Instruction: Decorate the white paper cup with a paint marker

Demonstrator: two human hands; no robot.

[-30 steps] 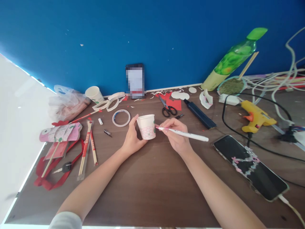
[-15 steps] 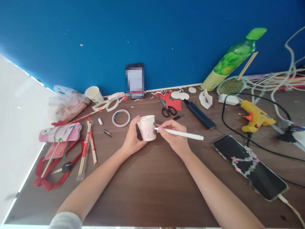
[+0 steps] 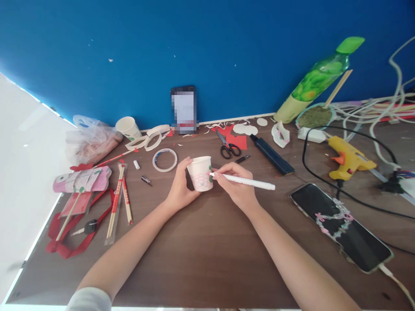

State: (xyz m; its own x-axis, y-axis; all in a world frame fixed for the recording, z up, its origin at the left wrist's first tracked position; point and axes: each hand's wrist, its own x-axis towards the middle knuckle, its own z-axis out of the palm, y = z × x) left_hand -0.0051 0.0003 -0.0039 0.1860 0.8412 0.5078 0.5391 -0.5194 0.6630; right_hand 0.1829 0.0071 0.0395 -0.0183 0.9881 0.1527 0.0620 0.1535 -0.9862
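A white paper cup (image 3: 200,167) stands roughly upright in front of me, with a pink scale pattern around its lower part and green marks on its right side. My left hand (image 3: 181,185) is closed around the cup's left side, thumb and fingers against its wall. Between the fingers of my right hand (image 3: 238,183) is a white marker (image 3: 251,181), its tip at the cup's right side near the green marks. A small white cap (image 3: 136,164) lies to the left of a roll of tape (image 3: 164,160).
Black-handled scissors (image 3: 230,150), red paper (image 3: 236,141) and a dark blue case (image 3: 271,154) lie behind my hands. On the right are a phone (image 3: 340,226), a yellow glue gun (image 3: 351,159) and cables. Wrapped chopsticks (image 3: 115,205) and another paper cup (image 3: 127,128) are left.
The marker's back end has shifted slightly to the left, its tip still by the cup. My left hand and the cup have hardly moved.
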